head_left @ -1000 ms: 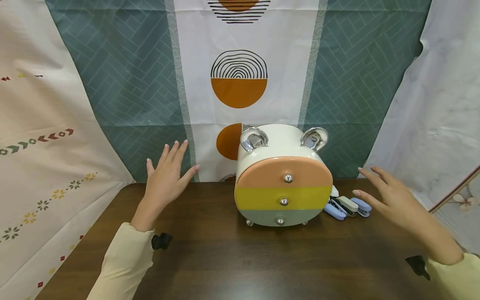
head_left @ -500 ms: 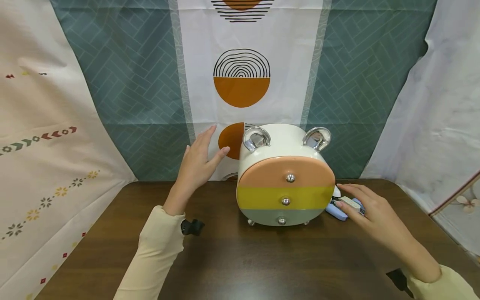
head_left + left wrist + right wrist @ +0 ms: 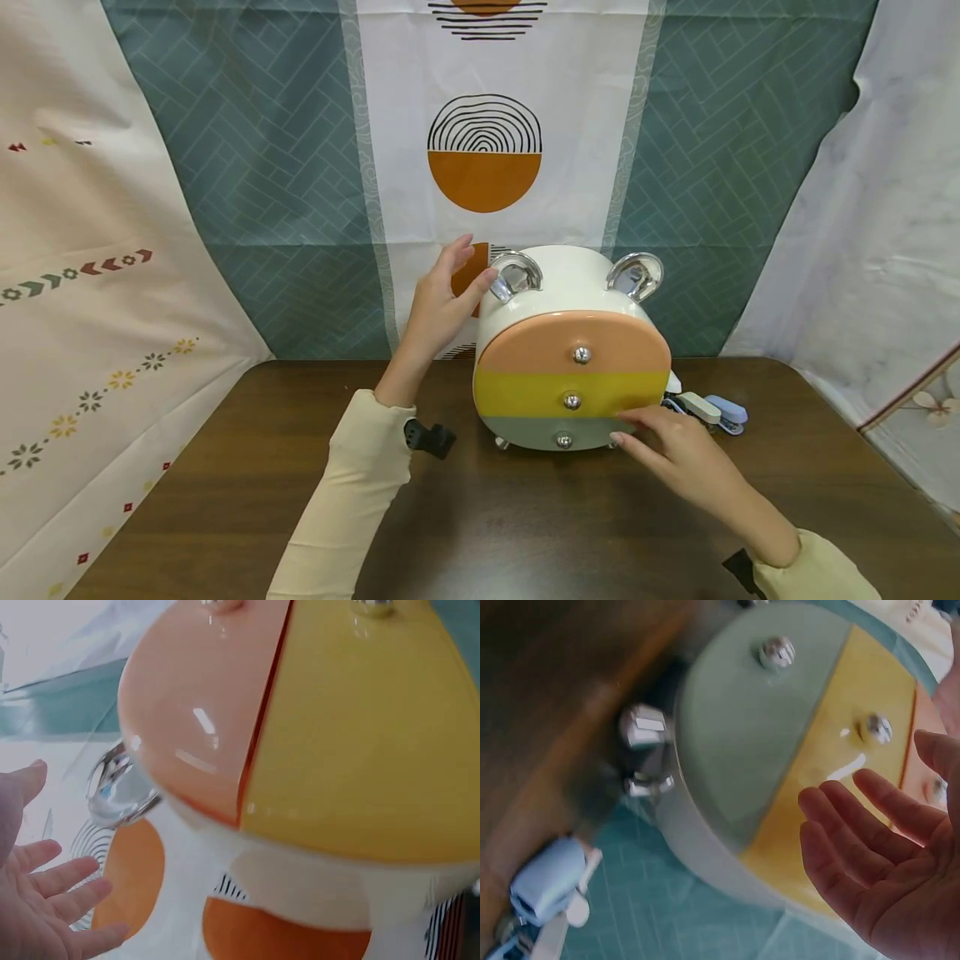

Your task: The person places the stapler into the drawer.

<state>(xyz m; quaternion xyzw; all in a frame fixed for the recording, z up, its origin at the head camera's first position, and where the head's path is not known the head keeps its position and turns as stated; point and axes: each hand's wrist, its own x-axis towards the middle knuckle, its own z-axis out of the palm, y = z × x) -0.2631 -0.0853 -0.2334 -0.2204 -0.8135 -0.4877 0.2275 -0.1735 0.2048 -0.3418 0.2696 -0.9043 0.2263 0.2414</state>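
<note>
A small rounded drawer box [image 3: 551,279] with silver ear-shaped handles stands on the table. Its front has an orange drawer [image 3: 525,346], a yellow drawer [image 3: 517,394] and a grey-green drawer [image 3: 517,429], each with a silver knob and pushed in. My left hand [image 3: 437,312] is beside the left ear [image 3: 517,275], fingers spread and holding nothing; the left wrist view shows a gap between them. In front of the box's lower right, my right hand [image 3: 690,458] holds nothing, its fingers extended and slightly bent in the right wrist view [image 3: 900,862]. Whether it touches the box is unclear.
Right of the box lie several small staplers, among them a blue stapler [image 3: 726,408] and a pale green stapler [image 3: 701,407], partly hidden by the right hand and the box. Patterned cloth [image 3: 300,167] hangs behind the brown table [image 3: 480,533].
My left hand has moved right, up to the box's left ear. My right hand has travelled left from beside the staplers to the box's front. The box and its drawers look unchanged.
</note>
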